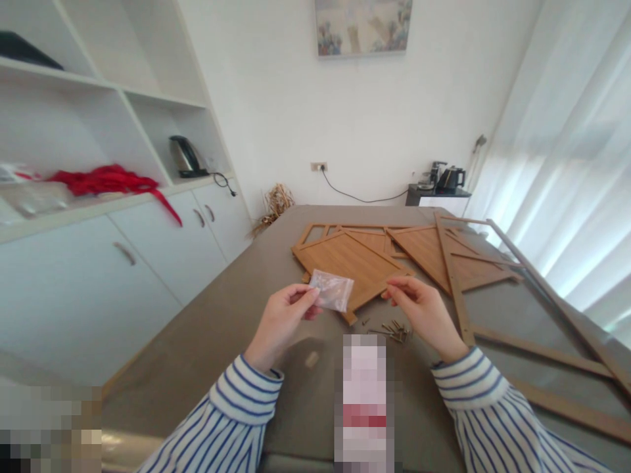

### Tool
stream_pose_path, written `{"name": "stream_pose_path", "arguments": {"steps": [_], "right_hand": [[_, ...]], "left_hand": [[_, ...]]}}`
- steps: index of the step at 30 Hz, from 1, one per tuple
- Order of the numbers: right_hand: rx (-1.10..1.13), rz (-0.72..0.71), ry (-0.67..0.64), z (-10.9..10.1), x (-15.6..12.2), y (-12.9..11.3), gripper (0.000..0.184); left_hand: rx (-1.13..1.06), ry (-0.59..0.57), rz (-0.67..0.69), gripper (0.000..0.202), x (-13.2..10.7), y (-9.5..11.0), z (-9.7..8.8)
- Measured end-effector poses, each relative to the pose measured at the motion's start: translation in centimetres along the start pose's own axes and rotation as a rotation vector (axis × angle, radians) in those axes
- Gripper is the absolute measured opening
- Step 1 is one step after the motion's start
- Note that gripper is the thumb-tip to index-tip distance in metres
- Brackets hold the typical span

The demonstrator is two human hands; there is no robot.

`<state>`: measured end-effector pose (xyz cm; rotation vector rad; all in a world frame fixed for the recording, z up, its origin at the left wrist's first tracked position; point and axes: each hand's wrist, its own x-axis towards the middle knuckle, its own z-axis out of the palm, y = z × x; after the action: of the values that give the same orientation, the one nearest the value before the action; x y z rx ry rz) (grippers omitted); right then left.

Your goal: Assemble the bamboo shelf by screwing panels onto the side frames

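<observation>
My left hand (283, 318) pinches a small clear plastic bag (334, 290) by its left edge and holds it up above the table. My right hand (421, 307) hovers just right of the bag with fingers curled in a pinch; whether anything small is in them I cannot make out. Below and between the hands, several small dark screws (394, 328) lie scattered on the grey-brown table (211, 341). Flat wooden panels (350, 259) with a diagonal frame lie just beyond the bag.
More wooden panels (444, 253) and long frame strips (537, 348) spread over the table's right side. White cabinets (98, 276) with shelves stand at the left, holding a kettle (186, 157) and red cloth (106, 179). A side table with kettles (444, 180) stands at the far wall.
</observation>
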<state>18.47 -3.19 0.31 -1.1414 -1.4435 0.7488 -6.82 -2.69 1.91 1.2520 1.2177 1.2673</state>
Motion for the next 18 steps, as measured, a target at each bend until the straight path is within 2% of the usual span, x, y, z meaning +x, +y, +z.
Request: {"name": "stream_pose_path", "arguments": {"steps": [5, 8, 11, 13, 16, 17, 18], "right_hand": [[-0.069, -0.014, 0.0, -0.2, 0.2, 0.8, 0.025], [-0.137, -0.021, 0.018, -0.4, 0.3, 1.1, 0.029], [-0.228, -0.015, 0.045, -1.3, 0.2, 0.8, 0.032], [-0.309, -0.001, 0.057, -2.7, 0.1, 0.3, 0.032], [-0.476, 0.034, 0.094, -5.7, -0.3, -0.5, 0.03], [-0.569, 0.054, 0.109, -6.9, -0.4, -0.6, 0.029], [-0.792, 0.089, 0.09, -8.1, -0.5, -0.7, 0.031]], "left_hand": [[0.25, 0.162, -0.072, 0.045, 0.2, -1.6, -5.0], [0.556, 0.149, -0.089, 0.039, 0.0, -3.2, -7.2], [0.941, 0.155, -0.056, 0.036, -0.5, -4.1, -8.6], [1.146, 0.202, -0.071, 0.04, -0.9, -4.2, -9.2], [1.316, 0.26, -0.123, 0.047, -1.4, -3.9, -10.0], [1.345, 0.268, -0.121, 0.048, -1.5, -3.8, -10.2], [1.367, 0.278, -0.106, 0.049, -1.6, -3.7, -10.5]]}}
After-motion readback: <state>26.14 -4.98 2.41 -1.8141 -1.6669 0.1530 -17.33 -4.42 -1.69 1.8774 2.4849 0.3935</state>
